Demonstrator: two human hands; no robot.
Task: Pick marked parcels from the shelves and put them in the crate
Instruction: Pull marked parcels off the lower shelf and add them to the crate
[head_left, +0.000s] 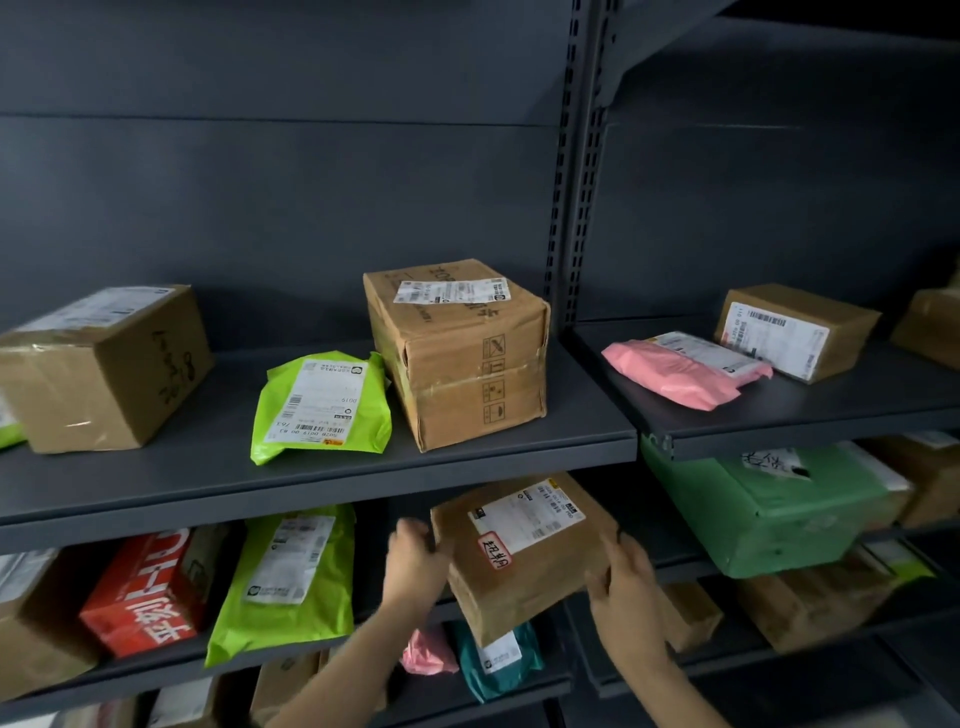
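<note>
Head camera, the only view I have: I am looking at dark grey metal shelves (311, 483) in two bays, with both of the person's bare hands reaching in from the bottom of the frame.

The marked box (524, 571), brown cardboard, sits between the hands, tilted with its top face towards me. It is just under the front edge of the upper shelf, in front of the lower one. I cannot tell whether its far end rests on that shelf. On top it carries a white shipping label and a red-bordered sticker (494, 551) with handwriting.

The left hand (415, 558) has its fingers curled round the box's left edge. The right hand (623, 587) clasps the right side, thumb up at the top corner. Both have hold of the box and nothing else.

On the upper shelf, from the left: a wide cardboard box (104, 369), a lime green mailing bag (322, 410) and a tall cardboard box (462, 358). In the right bay lie a pink bag (680, 371) and a small box (795, 327).

On the lower shelf, left of the hands, are a red carton (150, 592) and a second lime bag (291, 571). To the right is a big green parcel (769, 514). Under the held box I can see a small pink bag (426, 652) and a teal bag (498, 660).
</note>
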